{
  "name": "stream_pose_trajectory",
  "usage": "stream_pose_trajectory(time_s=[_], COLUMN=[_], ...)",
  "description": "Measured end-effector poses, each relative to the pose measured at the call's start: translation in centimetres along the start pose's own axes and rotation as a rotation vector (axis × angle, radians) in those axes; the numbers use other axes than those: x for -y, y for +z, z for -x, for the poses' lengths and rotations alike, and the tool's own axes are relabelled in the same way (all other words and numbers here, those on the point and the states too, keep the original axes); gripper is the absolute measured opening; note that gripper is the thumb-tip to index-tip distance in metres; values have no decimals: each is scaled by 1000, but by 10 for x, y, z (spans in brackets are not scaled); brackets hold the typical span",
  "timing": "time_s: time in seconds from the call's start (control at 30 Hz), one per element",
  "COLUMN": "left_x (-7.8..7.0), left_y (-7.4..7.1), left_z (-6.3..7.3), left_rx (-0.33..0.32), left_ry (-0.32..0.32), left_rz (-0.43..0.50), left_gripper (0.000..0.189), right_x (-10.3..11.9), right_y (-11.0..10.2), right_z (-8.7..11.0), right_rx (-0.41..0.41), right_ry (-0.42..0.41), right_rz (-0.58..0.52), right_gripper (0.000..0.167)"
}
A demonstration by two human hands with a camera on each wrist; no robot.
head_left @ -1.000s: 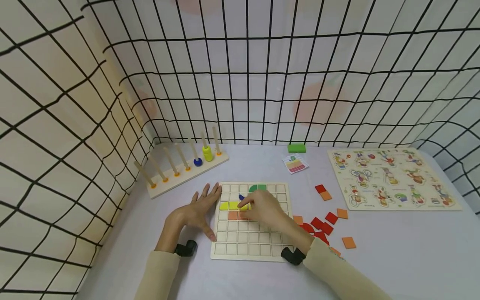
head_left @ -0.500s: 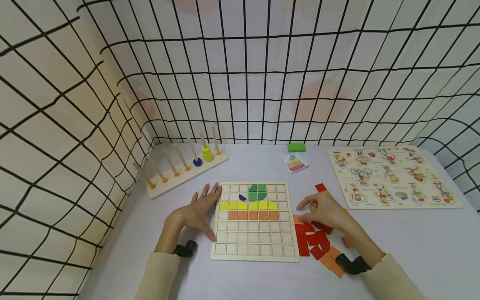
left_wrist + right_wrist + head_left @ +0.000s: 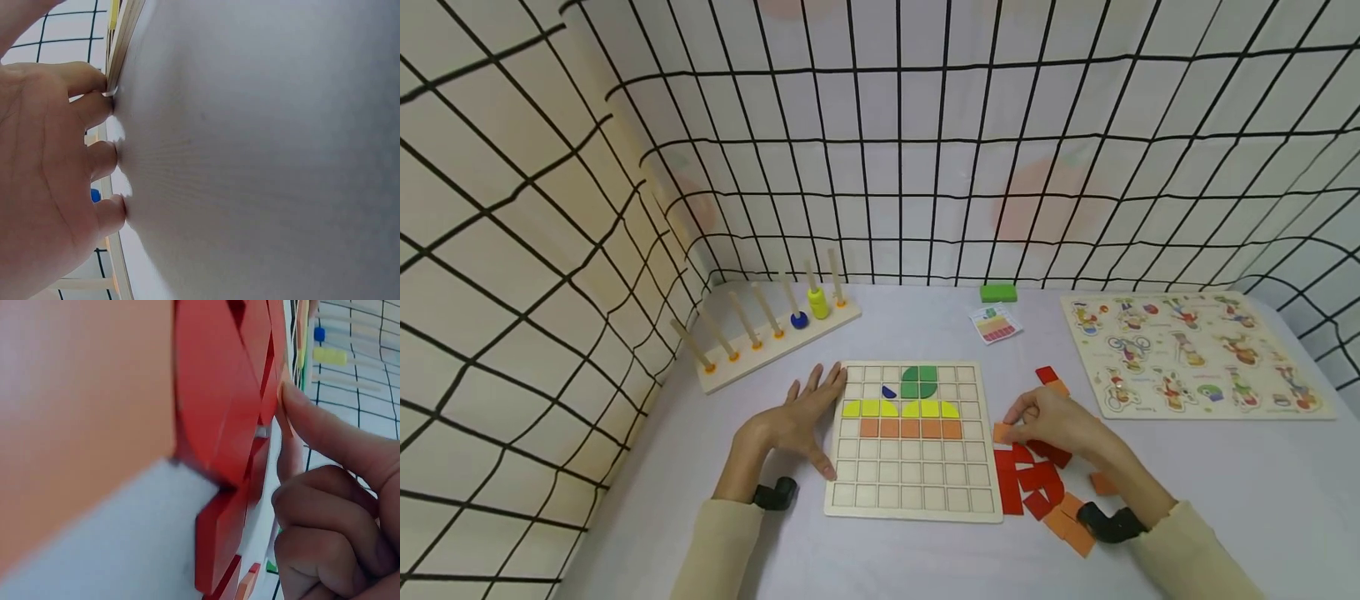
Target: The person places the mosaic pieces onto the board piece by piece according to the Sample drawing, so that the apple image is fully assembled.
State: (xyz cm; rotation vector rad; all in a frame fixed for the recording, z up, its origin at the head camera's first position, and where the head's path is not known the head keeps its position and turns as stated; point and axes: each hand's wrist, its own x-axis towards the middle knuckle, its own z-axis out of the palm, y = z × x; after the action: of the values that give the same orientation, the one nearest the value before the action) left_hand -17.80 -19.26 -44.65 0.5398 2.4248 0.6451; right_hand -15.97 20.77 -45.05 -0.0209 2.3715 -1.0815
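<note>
R hand pinches orange sq; L hand touches bd.

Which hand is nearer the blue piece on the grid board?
Left: the left hand touches the grid board's left edge, near the blue piece; the right hand is beyond the right edge.

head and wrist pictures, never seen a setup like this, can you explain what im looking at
There is no robot, just a person working bare-handed. The wide picture comes from a camera on the head; the close-ups from cameras on the wrists. On the white table lies a grid board partly filled with coloured pieces. To its right are red pieces and orange pieces; further back are a peg stand, picture card, green block and picture board. The left hand rests along the grid board's left edge; the right hand pinches an orange square.
</note>
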Motion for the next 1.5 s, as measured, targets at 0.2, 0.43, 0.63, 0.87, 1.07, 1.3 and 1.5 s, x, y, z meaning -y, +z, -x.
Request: stream_pose_trajectory(time_s=[0.2, 0.43, 0.63, 0.87, 1.07, 1.3, 1.5], left_x=[0, 1, 1, 0, -1, -2, -2], left_y=[-3, -3, -3, -3, -2, -1, -2], left_z=[0, 0, 1, 1, 0, 0, 0], left_rx=[-5, -13, -9, -6, -4, -8, -10], left_ry=[-1, 0, 6, 12, 14, 6, 1], left_rz=[-8, -4, -1, -4, 2, 12, 12], left_gripper=[155, 155, 155, 155, 154, 154, 154], right_x=[-3, -4, -6, 1, 13, 12, 7], right_y=[-9, -13, -9, -5, 5, 4, 3], right_z=[-6, -3, -3, 1, 1, 4, 3], right_rx=[-65, -48, -55, -114, -130, -69, -67], right_ry=[-24, -36, -48, -72, -73, -62, -31], right_rz=[14, 14, 55, 137, 170, 75, 87], right_gripper=[34, 34, 33, 25, 25, 28, 30])
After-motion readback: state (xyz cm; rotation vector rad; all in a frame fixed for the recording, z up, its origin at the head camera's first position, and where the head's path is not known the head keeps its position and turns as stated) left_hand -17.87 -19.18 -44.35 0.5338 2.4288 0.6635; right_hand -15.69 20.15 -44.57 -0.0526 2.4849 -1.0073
